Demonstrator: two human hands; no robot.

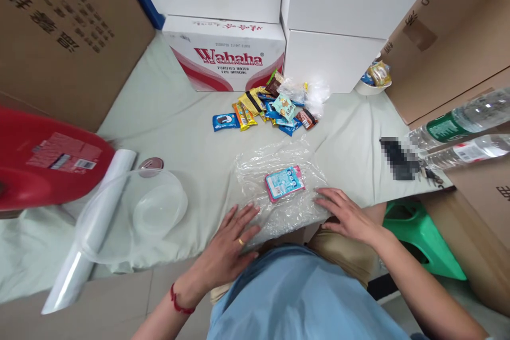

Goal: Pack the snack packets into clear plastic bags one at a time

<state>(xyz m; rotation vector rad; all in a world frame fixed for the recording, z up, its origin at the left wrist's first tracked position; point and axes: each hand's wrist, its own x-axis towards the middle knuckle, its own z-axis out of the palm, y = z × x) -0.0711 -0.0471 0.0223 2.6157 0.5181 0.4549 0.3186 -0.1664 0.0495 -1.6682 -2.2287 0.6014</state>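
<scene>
A sheet of clear plastic film [251, 170] lies crinkled on the cloth-covered table in front of me. On it rests a small pink and blue packet [285, 182] with a barcode label facing up. My left hand [233, 239], with a ring and a red bracelet, lies at the film's near left edge, fingers spread. Over at the film's right edge is my right hand [346, 212], its fingers apart and the tips at the plastic. Neither hand grips the packet.
A pile of wrapped snacks [271, 106] lies before the Wahaha carton [227, 58]. At left are a clear plastic bowl [159, 212], a white roll [91, 223] and a red container [51, 159]. Water bottles [470, 117], a blurred black object [398, 158] and a green stool [426, 239] are at right.
</scene>
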